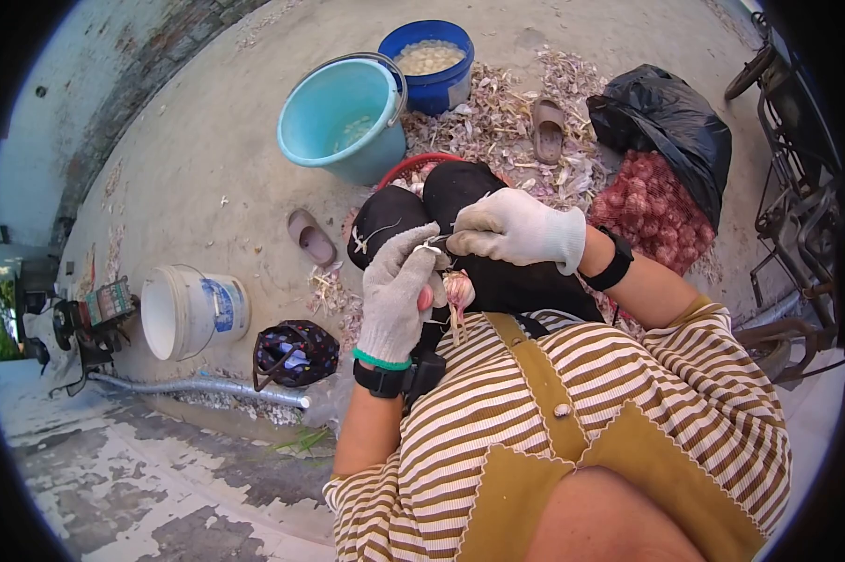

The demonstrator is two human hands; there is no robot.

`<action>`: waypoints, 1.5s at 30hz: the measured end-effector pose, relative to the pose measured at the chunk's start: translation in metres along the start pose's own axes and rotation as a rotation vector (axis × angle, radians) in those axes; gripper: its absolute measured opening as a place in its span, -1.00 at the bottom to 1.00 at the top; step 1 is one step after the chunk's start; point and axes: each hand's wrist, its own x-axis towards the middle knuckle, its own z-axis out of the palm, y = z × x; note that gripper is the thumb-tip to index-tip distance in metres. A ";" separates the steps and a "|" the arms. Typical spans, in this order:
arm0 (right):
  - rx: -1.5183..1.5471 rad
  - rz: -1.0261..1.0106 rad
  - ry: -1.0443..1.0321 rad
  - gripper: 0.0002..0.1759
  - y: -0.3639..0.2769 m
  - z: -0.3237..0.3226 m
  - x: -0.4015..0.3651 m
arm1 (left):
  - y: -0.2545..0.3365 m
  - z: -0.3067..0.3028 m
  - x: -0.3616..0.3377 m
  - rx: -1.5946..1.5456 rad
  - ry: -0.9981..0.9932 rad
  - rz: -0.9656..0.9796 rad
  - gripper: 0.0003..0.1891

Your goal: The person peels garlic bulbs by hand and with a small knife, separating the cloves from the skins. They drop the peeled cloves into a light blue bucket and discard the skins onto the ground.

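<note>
My left hand (pixel 394 292), in a whitish knit glove with a green cuff, is closed around garlic; a pink garlic clove (pixel 426 298) shows at its palm. White bits of peel or root stick out by its thumb and fingertips. My right hand (pixel 518 229), also gloved, is closed in a pinch against the left fingertips; what it grips is too small to make out. Just below the hands, a purple-streaked garlic bulb (pixel 459 288) with a dry stem is close to my lap. Dark trousers (pixel 399 214) cover my knees, with peel scraps on them.
A red basket (pixel 420 165) sits beyond my knees. Past it stand a light-blue bucket (pixel 340 114) and a blue bucket (pixel 452 86) of pale cloves. Garlic skins (pixel 497 117) litter the ground. A red net sack (pixel 649 208) of bulbs lies right; a white bucket (pixel 174 314) stands left.
</note>
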 end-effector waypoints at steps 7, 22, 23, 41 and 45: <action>0.560 0.295 -0.026 -0.66 0.005 -0.009 -0.006 | 0.004 -0.016 0.007 -0.256 0.076 -0.052 -0.68; 0.597 0.624 0.303 -0.66 0.054 -0.007 -0.039 | 0.075 -0.119 0.235 -0.106 0.407 -0.041 -0.73; 0.597 0.627 0.301 -0.66 0.052 -0.010 -0.038 | 0.072 -0.116 0.234 -0.125 0.472 -0.019 -0.71; 0.611 0.328 0.245 -0.60 -0.001 0.003 0.052 | 0.015 0.013 0.096 -0.114 0.044 0.001 -0.44; 0.995 0.355 0.323 -0.68 0.001 0.004 0.046 | 0.012 0.014 0.082 0.099 -0.011 0.040 -0.55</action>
